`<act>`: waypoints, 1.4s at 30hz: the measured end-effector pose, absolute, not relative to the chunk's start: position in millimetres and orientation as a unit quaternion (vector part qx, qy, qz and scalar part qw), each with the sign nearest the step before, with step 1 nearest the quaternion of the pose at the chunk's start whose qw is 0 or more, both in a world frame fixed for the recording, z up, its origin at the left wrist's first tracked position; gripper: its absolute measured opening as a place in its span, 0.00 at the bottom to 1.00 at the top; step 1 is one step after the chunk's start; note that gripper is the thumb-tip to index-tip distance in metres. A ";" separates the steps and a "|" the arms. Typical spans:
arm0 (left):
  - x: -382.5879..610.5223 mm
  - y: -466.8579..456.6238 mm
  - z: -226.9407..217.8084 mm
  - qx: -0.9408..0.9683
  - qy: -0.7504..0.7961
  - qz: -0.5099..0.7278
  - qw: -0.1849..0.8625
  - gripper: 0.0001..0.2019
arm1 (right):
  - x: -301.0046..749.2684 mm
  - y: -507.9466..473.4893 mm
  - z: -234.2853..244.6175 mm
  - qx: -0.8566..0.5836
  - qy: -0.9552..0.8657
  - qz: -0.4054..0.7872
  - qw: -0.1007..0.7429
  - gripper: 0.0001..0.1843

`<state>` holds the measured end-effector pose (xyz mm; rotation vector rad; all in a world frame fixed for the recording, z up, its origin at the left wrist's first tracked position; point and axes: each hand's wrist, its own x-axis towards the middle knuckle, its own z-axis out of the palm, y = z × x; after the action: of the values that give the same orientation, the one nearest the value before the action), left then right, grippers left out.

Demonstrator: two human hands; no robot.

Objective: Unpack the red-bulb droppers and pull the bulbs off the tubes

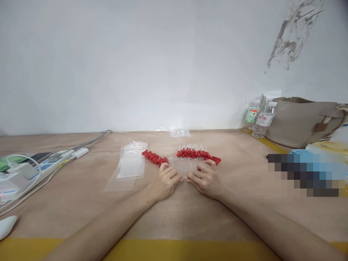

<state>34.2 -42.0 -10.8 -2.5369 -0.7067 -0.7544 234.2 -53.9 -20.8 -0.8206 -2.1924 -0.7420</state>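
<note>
Near edge: yellow strip [174, 250] along the front of the tan wooden tabletop [89, 203]. Both bare forearms run in from the bottom corners. Far left by the edge, a white rounded object [7, 226], partly cut off.

Mid-table, centre: left hand [165, 179] and right hand [206, 180] sit side by side, thumbs nearly meeting. Each hand's fingers are curled and drawn together, clasping the near ends of a flat row of clear slender droppers [186, 165] from either side. The row lies on the table between and just beyond the hands. Whether the thumbs go beneath the tubes cannot be told.

Just beyond: two bands of red dropper bulbs. The left band [154, 158] slants toward the left hand's fingertips. The right band [198, 153] runs past the right hand, its clear tips pointing at the wall.

Left of the droppers: loose stack of clear flat plastic zip bags [131, 166], near but apart.

Far left: white power strip with plugs and grey cables [40, 168].

Right: a pixelated patch, contents unreadable.

Back, along the white wall [136, 65]: a small clear bag [179, 133], two clear plastic water bottles [264, 119] and a beige soft handbag [301, 121] touching them. Dark stain [292, 34] on the wall above the bag.
</note>
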 end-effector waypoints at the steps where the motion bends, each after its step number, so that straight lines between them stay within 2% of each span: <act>1: 34.1 -42.2 -10.4 -0.907 -0.255 -0.270 0.199 0.14 | 234.7 -53.8 -20.4 -0.311 -0.839 -0.292 0.337 0.09; 10: 31.4 -43.5 -8.8 -0.905 -0.261 -0.254 0.218 0.12 | 242.1 -56.7 -17.1 -0.271 -0.829 -0.363 0.330 0.07; 16: 26.6 -40.3 -14.3 -0.895 -0.256 -0.310 0.191 0.09 | 255.5 -48.9 -14.7 -0.274 -0.839 -0.336 0.329 0.08; 18: 22.3 -36.4 -14.4 -0.882 -0.272 -0.349 0.165 0.09 | 266.1 -41.4 -15.7 -0.318 -0.827 -0.289 0.363 0.09; 21: 18.0 -27.9 -13.3 -0.852 -0.312 -0.398 0.138 0.09 | 286.8 -26.2 -19.0 -0.430 -0.763 -0.150 0.458 0.12; 24: 19.4 -19.1 -14.5 -0.840 -0.329 -0.410 0.140 0.15 | 308.7 -7.6 -21.3 -0.525 -0.677 -0.047 0.513 0.18; 27: 23.0 -13.0 -16.8 -0.843 -0.319 -0.408 0.149 0.18 | 330.2 13.1 -20.6 -0.611 -0.602 0.021 0.514 0.18; 31: 24.7 -10.6 -16.1 -0.848 -0.313 -0.398 0.159 0.13 | 352.4 37.5 -20.7 -0.666 -0.547 0.118 0.494 0.19; 36: 28.0 -11.8 -17.3 -0.867 -0.287 -0.367 0.180 0.07 | 356.3 48.3 -30.5 -0.663 -0.536 0.183 0.489 0.12; 42: 35.5 -15.8 -19.8 -0.886 -0.289 -0.317 0.176 0.09 | 351.0 46.9 -40.0 -0.633 -0.556 0.241 0.481 0.17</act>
<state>35.5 -15.8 -19.8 -2.5107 -0.8180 -0.8967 351.0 46.9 -40.0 -1.5449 -1.3572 0.5882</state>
